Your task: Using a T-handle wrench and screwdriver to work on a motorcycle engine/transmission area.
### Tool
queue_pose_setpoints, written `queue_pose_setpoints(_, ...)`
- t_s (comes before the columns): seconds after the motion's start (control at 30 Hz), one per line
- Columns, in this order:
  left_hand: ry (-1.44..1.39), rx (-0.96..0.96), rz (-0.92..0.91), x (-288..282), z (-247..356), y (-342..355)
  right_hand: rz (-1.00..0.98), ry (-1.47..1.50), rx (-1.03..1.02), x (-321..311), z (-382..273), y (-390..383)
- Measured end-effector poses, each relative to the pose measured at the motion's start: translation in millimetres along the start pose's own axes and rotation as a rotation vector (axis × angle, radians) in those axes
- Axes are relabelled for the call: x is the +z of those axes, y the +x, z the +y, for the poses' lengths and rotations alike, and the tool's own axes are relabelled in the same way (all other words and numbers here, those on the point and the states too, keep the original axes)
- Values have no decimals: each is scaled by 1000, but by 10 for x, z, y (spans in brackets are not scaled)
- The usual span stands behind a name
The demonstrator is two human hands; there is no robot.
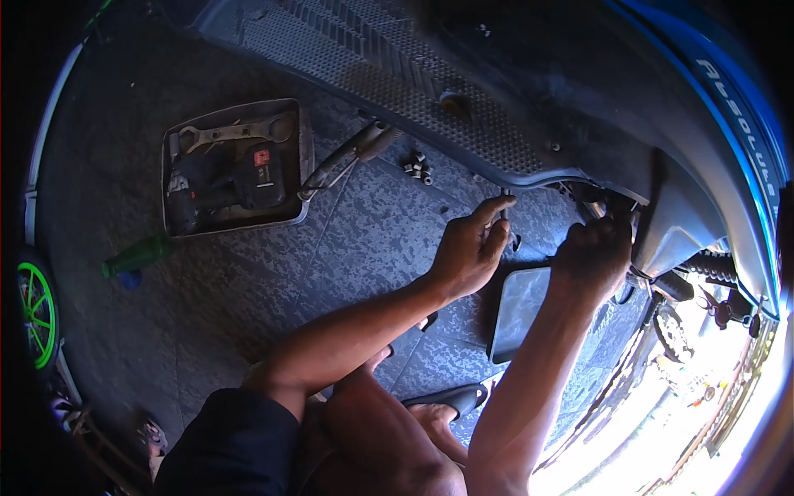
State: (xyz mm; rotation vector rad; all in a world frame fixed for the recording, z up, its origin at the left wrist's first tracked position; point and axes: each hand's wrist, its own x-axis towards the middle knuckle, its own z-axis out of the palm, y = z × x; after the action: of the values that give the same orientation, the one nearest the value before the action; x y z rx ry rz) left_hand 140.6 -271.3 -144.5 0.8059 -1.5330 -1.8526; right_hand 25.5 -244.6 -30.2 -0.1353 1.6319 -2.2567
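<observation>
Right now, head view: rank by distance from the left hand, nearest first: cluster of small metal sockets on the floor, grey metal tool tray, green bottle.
1. Cluster of small metal sockets: just up-left of the left hand, on the dark floor.
2. Grey metal tool tray: farther left, holding a drill and spanner.
3. Green bottle: far left, lying below the tray.

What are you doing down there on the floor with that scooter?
A person is squatting on the grey floor beside a blue scooter lying on its side. The left hand holds a thin dark tool against the edge of the scooter's underside panel. The right hand reaches into the opening near the engine parts; what it grips is hidden. A metal tray with a power drill and a wrench sits nearby, beside some small loose sockets and a green bottle.
</observation>
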Motion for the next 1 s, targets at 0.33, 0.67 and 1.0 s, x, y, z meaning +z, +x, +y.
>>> queue_pose_setpoints(0.33, -48, -7, 28, 3, -29, -8, 4, -18, -21, 31, -28, 19)
queue_pose_setpoints(0.67, -132, 0, 75, -49, -83, -20, 195, -132, 80, 128, -5, 111)
queue_pose_setpoints(1.0, -391, -117, 126, 44, 131, 50, -14, -53, 261, -8, 405, -244)
